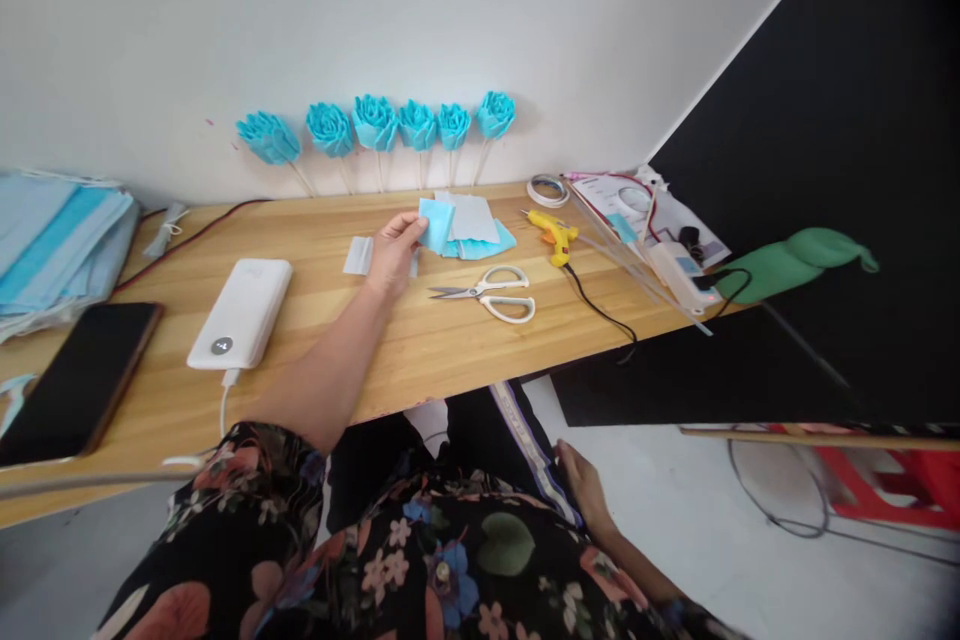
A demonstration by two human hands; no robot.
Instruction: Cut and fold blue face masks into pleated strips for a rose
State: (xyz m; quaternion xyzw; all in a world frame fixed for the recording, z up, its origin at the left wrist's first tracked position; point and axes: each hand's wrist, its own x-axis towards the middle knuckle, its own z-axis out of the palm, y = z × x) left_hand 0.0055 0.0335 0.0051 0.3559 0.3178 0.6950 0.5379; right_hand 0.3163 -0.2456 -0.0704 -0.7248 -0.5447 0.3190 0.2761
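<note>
Between thumb and fingers, my left hand [397, 248] pinches a small light-blue fabric square [436, 223], held just above the table. Under and beside it lie more cut pieces, a white sheet [474, 218] on top of blue fabric [491, 246]. A pale strip [358, 256] lies partly hidden behind my left hand. White-handled scissors [487, 294] rest nearby with the blades pointing left. My right hand [583, 482] is down beside my right thigh, below the table edge, with its fingers loosely extended and nothing visible in it.
Several blue fabric flowers [375, 123] on sticks lean on the wall. Rightward are a yellow glue gun [553, 234], a tape roll [548, 190], a power strip [682, 275] and a green pouch [795, 262]. Leftward lie a power bank [241, 313], a phone [79, 380] and stacked masks [56, 245].
</note>
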